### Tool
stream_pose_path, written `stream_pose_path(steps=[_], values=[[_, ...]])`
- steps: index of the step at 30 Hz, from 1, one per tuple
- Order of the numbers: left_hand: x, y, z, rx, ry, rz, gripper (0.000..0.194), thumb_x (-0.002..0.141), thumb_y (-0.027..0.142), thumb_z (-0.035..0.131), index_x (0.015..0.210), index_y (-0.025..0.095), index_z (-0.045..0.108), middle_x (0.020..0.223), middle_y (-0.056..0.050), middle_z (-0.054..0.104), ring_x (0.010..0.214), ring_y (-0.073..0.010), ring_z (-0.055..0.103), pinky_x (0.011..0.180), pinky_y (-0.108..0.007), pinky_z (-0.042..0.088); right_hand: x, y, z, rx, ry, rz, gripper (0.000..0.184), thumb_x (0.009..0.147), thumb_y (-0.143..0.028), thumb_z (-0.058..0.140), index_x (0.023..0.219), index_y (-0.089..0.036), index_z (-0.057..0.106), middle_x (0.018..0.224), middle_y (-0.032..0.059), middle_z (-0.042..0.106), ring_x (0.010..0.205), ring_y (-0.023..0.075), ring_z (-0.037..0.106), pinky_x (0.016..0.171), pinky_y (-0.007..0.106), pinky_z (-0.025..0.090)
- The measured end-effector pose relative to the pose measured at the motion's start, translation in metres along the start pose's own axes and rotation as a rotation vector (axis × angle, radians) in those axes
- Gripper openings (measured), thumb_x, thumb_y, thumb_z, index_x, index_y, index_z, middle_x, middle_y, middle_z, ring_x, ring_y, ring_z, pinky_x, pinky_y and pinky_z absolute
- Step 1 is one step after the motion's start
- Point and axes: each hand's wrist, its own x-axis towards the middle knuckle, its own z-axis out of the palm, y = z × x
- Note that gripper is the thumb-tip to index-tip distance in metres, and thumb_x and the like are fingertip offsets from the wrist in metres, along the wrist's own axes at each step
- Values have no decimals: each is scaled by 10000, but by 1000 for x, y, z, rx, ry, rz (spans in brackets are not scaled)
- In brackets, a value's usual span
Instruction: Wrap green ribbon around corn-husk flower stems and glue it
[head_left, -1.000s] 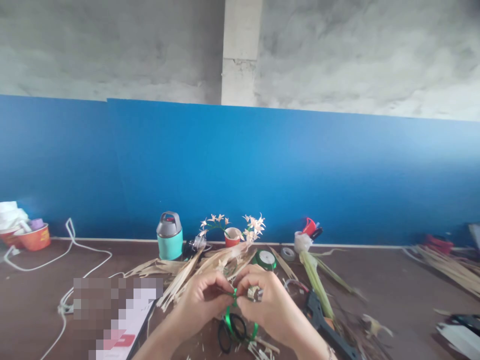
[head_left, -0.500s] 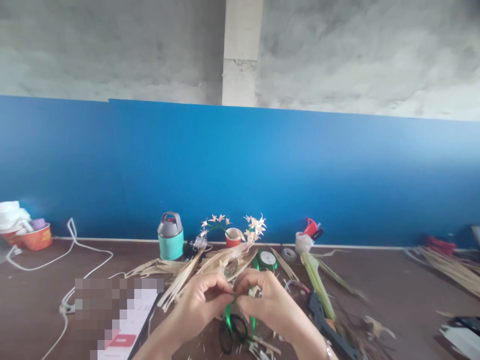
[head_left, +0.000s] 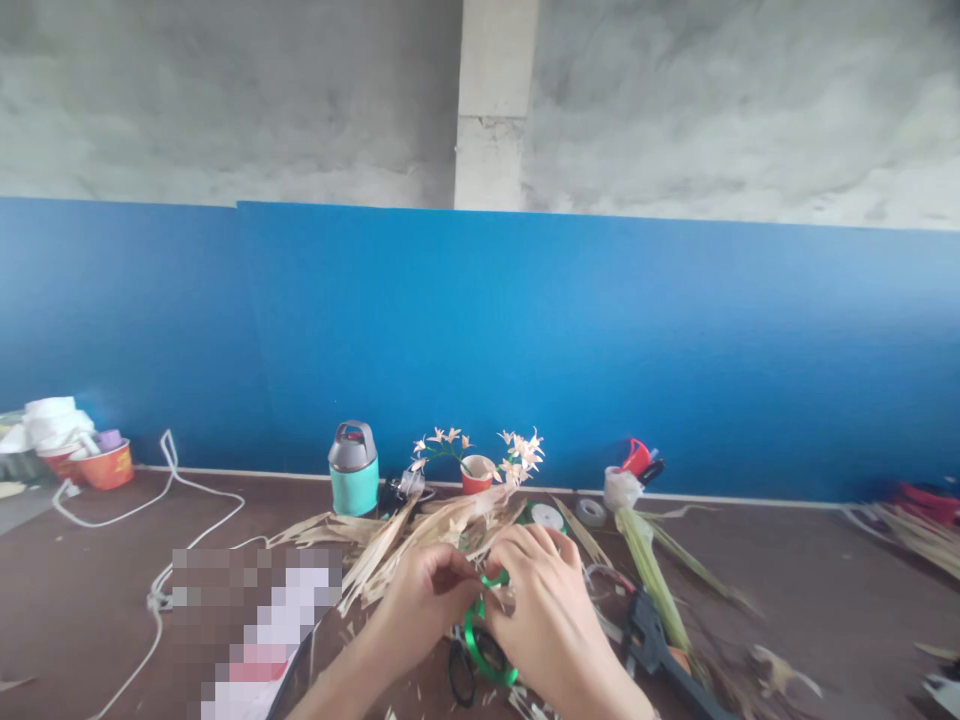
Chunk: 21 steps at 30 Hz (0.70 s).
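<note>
Shiny green ribbon runs between my hands and hangs in a loop below them. My left hand is closed in a pinch at the ribbon, and what else its fingertips hold is too small to make out. Against it, my right hand is also closed, its thumb and fingers pinching the ribbon. Partly behind the hanging loop, black scissors handles lie on the table. Beyond my fingers is a spread of dried husk strips, with a ribbon spool partly hidden behind my right hand.
A glue gun and a green-yellow husk bundle lie to the right. Pale flowers rise by a red cup at the back. A teal flask stands left of it. White cable trails across the left side.
The ribbon now curls in a wider loop under my hands. My right hand has turned, showing more of its back. The whole view has shifted slightly.
</note>
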Motion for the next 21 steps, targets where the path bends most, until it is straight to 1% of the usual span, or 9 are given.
stream_pose_path(steps=[4,7,10,12,15,18,21], values=[[0,3,3,-8,60,-42,55,649,151,589,594,155,580,525,40,530,487,-92,450,459,-202,334,0,-2,4,-58,13,17,153,633,-55,560,630,-208,560,767,18,630,844,216,534,895,387,274],[1,3,4,12,73,-66,44,653,151,580,612,153,595,545,30,551,508,-103,473,472,-209,351,0,-5,7,-84,29,35,144,632,-56,552,641,-199,567,770,25,629,846,214,535,914,396,264],[2,1,3,48,83,-54,52,665,149,573,632,152,614,554,22,560,520,-113,487,478,-216,358,0,-6,6,-87,34,47,138,631,-60,545,632,-196,569,772,26,631,848,213,538,923,402,257],[1,2,1,87,56,-11,74,677,135,568,655,156,636,587,13,587,544,-118,505,500,-221,373,0,-5,5,-61,21,50,142,618,-59,543,613,-199,567,762,21,631,846,212,540,919,394,265],[-2,9,-6,182,-40,96,142,680,83,560,699,176,665,680,4,641,636,-134,546,578,-233,401,1,0,2,26,-30,32,149,585,-58,536,580,-204,565,749,7,634,836,204,548,890,367,300],[-7,20,-12,291,-119,195,189,662,32,561,703,190,657,710,17,640,678,-134,548,620,-235,399,3,8,2,152,-112,18,157,546,-53,530,562,-202,579,737,-2,649,817,198,564,810,321,361],[-10,28,-15,326,-157,227,188,675,32,569,708,194,656,713,20,630,695,-137,552,643,-240,403,3,16,2,322,-206,26,156,519,-38,533,536,-180,596,691,0,652,727,173,577,699,263,407]])
